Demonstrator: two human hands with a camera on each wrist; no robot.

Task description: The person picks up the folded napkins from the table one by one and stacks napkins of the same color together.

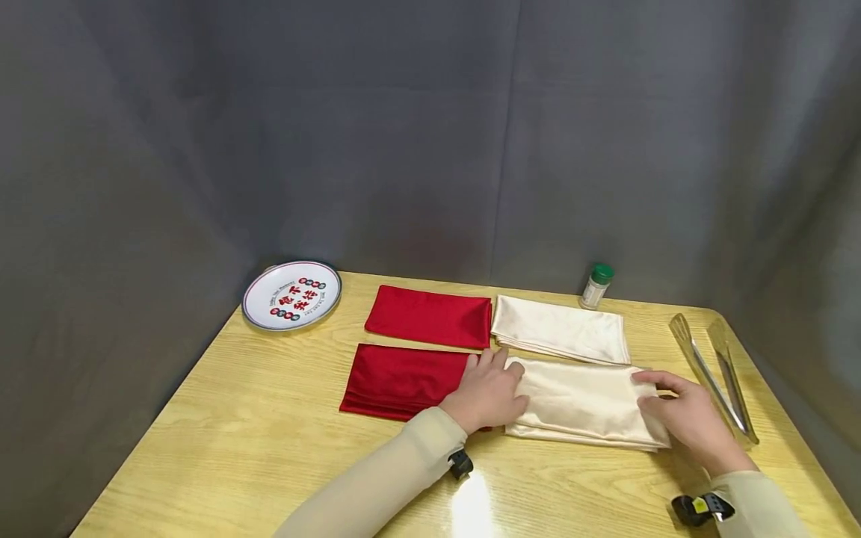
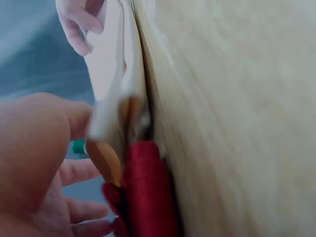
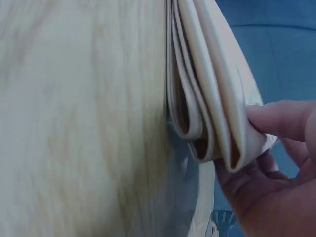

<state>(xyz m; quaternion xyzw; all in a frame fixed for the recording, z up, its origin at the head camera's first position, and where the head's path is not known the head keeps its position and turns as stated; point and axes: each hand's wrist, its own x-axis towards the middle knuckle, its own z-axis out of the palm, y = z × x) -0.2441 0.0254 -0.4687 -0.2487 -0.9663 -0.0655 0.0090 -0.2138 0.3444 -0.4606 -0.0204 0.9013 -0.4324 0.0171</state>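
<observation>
A folded cream satin cloth [image 1: 578,400] lies at the front right of the wooden table, its stacked layers showing in the right wrist view. My right hand [image 1: 693,418] pinches its right end, with the thumb [image 3: 242,182] low against the folds and a finger [image 3: 281,118] on the upper face. At the cloth's left end, my left hand [image 1: 486,390] rests with fingers spread over the border with a folded red satin cloth [image 1: 403,381]. The left thumb [image 2: 79,118] touches the cream edge. Behind them lie another folded red cloth [image 1: 427,317] and another folded cream cloth [image 1: 561,327].
A white plate [image 1: 254,302] with red lettering sits at the back left. A small green-capped bottle [image 1: 596,286] stands behind the cream cloths. Metal tongs [image 1: 682,330] lie along the table's right side. Grey curtains hang round the back and sides.
</observation>
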